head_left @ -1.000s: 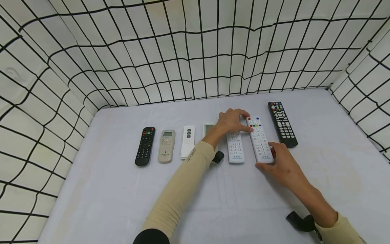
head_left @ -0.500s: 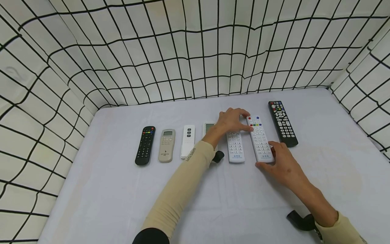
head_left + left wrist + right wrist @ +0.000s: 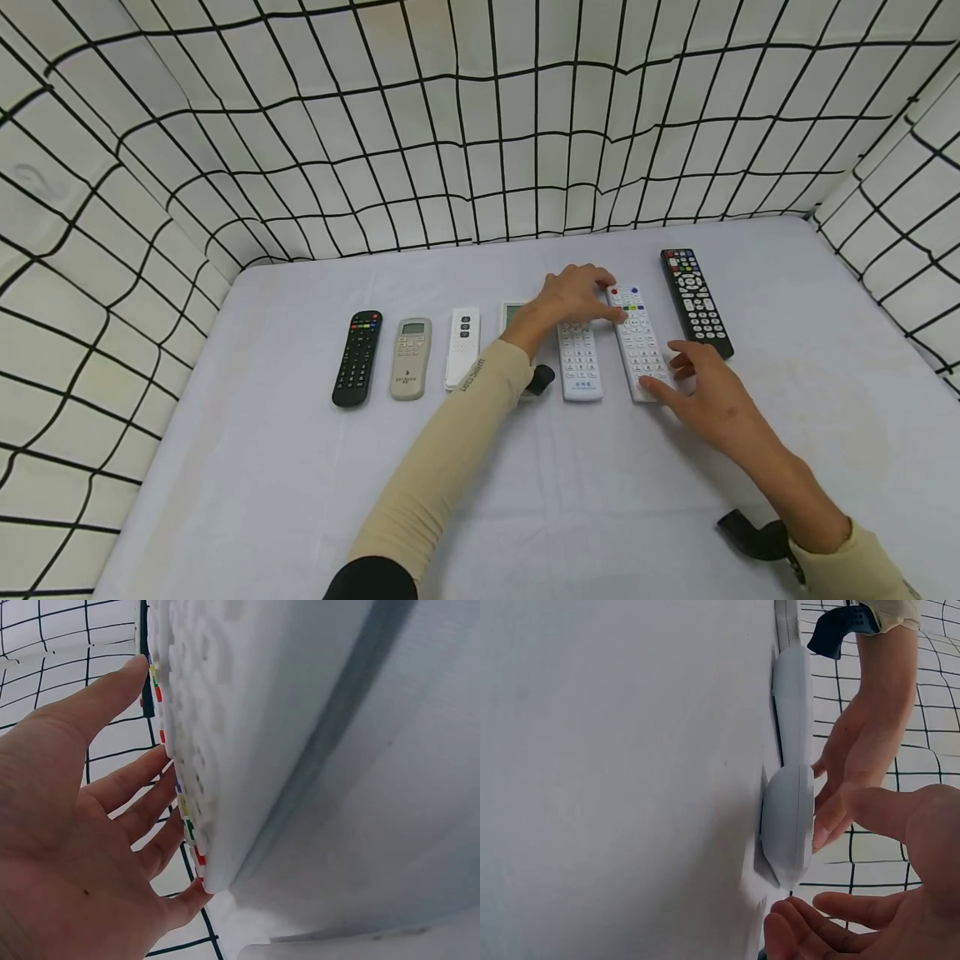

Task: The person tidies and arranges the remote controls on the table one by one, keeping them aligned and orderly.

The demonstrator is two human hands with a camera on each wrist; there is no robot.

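Seven remote controls lie in a row, so several stand about the hands. In the head view, my left hand [image 3: 570, 296] reaches over a white remote [image 3: 581, 362]; its thumb and fingertips touch the upper left of a second white remote [image 3: 641, 346] with coloured buttons. The left wrist view shows the left fingers [image 3: 135, 791] extended along the remotes' button ends. My right hand [image 3: 712, 400] is at the second remote's lower right, thumb over its corner and fingers beside it. From the right wrist, the right fingers [image 3: 802, 934] look loosely bent, with nothing between them and the thumb.
A black remote [image 3: 697, 304] lies at the right. Leftward lie a grey-screened remote [image 3: 512, 312], partly hidden by the left arm, a slim white one [image 3: 463, 346], a beige one [image 3: 410, 358] and another black one [image 3: 357, 358]. Black netting [image 3: 480, 150] surrounds the white-covered table [image 3: 300, 500].
My right hand has loosened from the second white remote's lower end and shifted slightly right. The left hand has barely moved, and the remotes lie as before.
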